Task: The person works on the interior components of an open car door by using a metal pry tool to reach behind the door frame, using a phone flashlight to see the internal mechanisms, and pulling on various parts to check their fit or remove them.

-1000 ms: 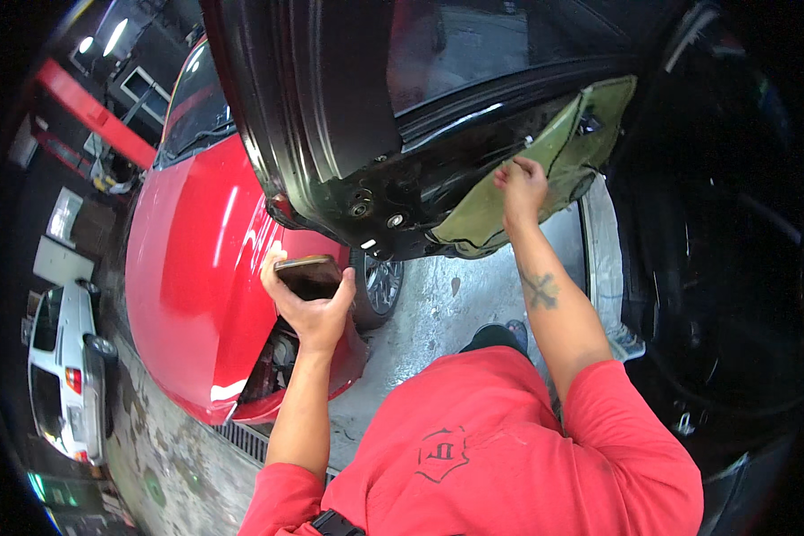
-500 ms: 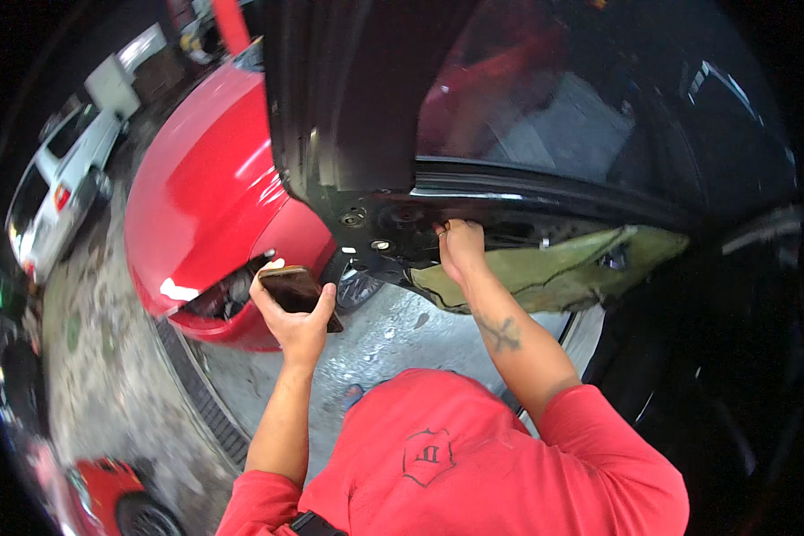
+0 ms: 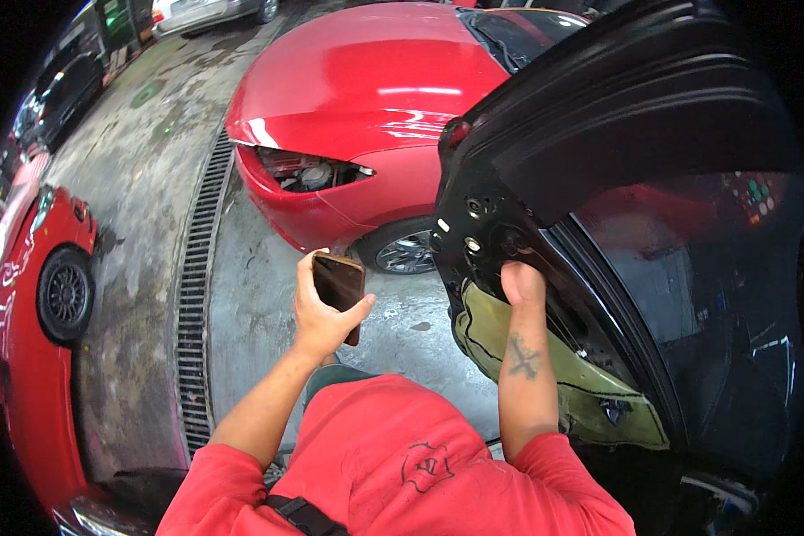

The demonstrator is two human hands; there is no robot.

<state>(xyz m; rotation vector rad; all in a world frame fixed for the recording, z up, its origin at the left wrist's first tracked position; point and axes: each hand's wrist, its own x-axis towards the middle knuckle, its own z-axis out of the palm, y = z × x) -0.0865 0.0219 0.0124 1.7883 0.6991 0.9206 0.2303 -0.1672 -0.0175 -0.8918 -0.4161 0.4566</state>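
My left hand [image 3: 324,314] is closed around a smartphone [image 3: 339,284] with a dark screen and a brown case, held upright in front of my body. My right hand [image 3: 524,284] is curled against the bare inner side of a black car door [image 3: 590,201], at an opening in its metal. The fingertips are hidden in there. Below that wrist, a yellowish-green lining sheet [image 3: 563,375] with a black sealant line hangs partly loose from the door.
A red car [image 3: 357,98] with an open headlight cavity [image 3: 313,171] stands beyond the door, its front wheel [image 3: 406,250] close by. A drain grate [image 3: 204,295] runs along the floor. Another red car [image 3: 40,313] is at the left, and a light-coloured vehicle [image 3: 210,13] stands far back.
My view has turned left, and the door now slants at the right, uncovering more of the red car's wheel. The phone stays in my left hand; my right stays at the door.
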